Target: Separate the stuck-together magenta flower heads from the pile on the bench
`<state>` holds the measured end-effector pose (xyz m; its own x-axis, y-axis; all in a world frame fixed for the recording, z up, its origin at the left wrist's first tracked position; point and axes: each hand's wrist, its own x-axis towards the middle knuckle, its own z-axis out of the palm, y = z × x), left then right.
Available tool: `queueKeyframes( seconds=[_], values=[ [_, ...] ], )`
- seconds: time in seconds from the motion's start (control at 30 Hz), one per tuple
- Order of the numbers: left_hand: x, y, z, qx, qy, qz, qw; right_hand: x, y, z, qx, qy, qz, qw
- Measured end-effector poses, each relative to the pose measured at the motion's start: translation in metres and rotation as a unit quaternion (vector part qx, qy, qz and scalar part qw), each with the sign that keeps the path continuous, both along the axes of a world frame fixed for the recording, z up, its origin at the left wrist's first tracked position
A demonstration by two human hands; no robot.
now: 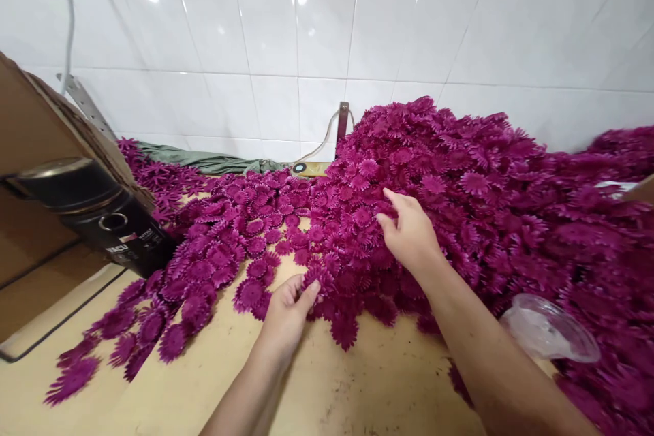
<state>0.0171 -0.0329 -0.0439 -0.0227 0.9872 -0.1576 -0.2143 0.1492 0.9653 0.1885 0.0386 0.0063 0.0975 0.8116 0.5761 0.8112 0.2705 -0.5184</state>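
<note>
My left hand pinches a purple artificial flower between thumb and fingers, low over the table at the near edge of the flowers. Up and to the right, my right hand reaches against a large heap of the same purple flower heads. Its thumb and index finger are apart, and I see nothing between them; the other fingers are mostly hidden. Looser flowers spread leftward in layers, with toothed petal edges and flat round centres.
A black canister leans beside a cardboard box on the left. A clear plastic bowl sits among flowers at right. Green cloth and a yellow-framed spirit level lie along the tiled wall. The tabletop is pale yellow.
</note>
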Motion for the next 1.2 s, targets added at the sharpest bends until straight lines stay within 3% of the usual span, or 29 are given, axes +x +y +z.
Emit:
queueKeyframes(
  seconds=[0.07,0.13,0.23,0.3,0.4,0.5,0.67,0.87,0.97,1.03,1.13,1.2],
  values=[
    [-0.001,0.002,0.002,0.005,-0.007,-0.003,1.000,-0.005,-0.011,0.000,-0.017,-0.007,0.075,0.997],
    [0.001,0.005,0.004,0.015,0.003,-0.012,1.000,-0.019,-0.028,-0.001,-0.082,-0.003,0.172,0.982],
    [0.004,0.009,0.006,0.011,0.029,0.002,1.000,-0.037,-0.044,-0.005,-0.201,0.056,0.286,0.935],
    [0.006,0.010,0.005,-0.001,0.031,0.008,0.999,-0.042,-0.047,-0.008,-0.248,0.114,0.314,0.910],
    [0.006,0.009,0.005,-0.013,0.024,-0.004,1.000,-0.040,-0.043,-0.016,-0.272,0.180,0.321,0.889],
    [0.006,0.007,0.005,0.015,0.024,-0.036,0.999,-0.034,-0.036,-0.023,-0.251,0.209,0.295,0.898],
    [0.003,0.001,0.004,0.063,0.037,-0.099,0.992,-0.019,-0.017,-0.025,-0.198,0.255,0.145,0.935],
    [0.000,0.003,0.004,0.057,0.021,-0.036,0.998,-0.010,-0.012,-0.025,-0.179,0.204,0.135,0.953],
    [0.002,0.006,0.003,0.057,0.005,-0.049,0.997,-0.013,-0.021,-0.022,-0.133,0.148,0.114,0.973],
    [0.003,0.009,0.002,0.052,0.000,-0.054,0.997,-0.018,-0.029,-0.018,-0.139,0.148,0.146,0.968],
    [0.003,0.012,-0.002,0.045,0.023,-0.041,0.998,-0.029,-0.041,-0.011,-0.216,0.140,0.267,0.929],
    [0.003,0.013,-0.004,0.053,0.046,-0.029,0.997,-0.037,-0.047,-0.010,-0.237,0.124,0.294,0.917]
  ],
)
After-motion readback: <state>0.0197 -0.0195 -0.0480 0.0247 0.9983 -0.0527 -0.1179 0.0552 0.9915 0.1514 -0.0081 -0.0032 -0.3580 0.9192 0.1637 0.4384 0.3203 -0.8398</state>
